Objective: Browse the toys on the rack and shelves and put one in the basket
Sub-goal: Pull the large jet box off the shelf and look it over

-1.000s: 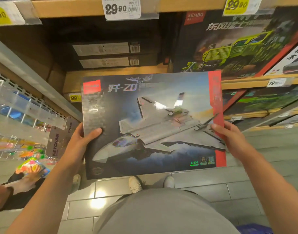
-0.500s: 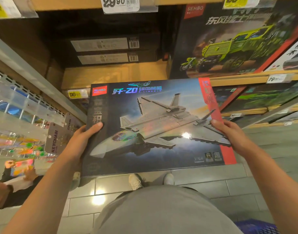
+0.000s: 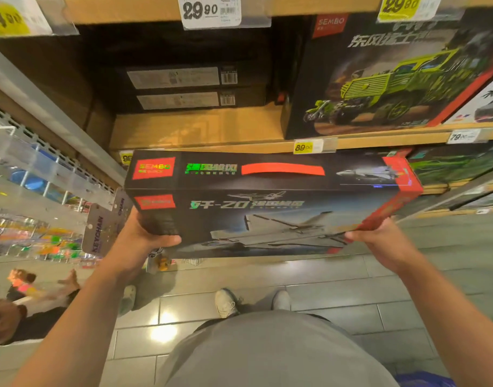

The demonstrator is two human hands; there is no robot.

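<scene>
A large dark fighter-jet toy box (image 3: pixel 267 216) with red trim is held flat in front of the wooden shelves, its narrow top side with a red handle facing me. My left hand (image 3: pixel 144 241) grips its left end, thumb over the front face. My right hand (image 3: pixel 379 238) grips the lower right corner near the red edge. A corner of the blue basket (image 3: pixel 427 379) shows at the bottom right, mostly hidden by my body.
A green truck toy box (image 3: pixel 393 79) stands on the shelf (image 3: pixel 197 129) above, beside two stacked dark boxes (image 3: pixel 183 88). A keychain rack (image 3: pixel 100 230) hangs at the left. Another person (image 3: pixel 21 308) crouches at the lower left on the tiled floor (image 3: pixel 337 289).
The box has tilted away from me, from face-on to nearly flat, so its top side now shows. Both hands keep their grip and have moved slightly down.
</scene>
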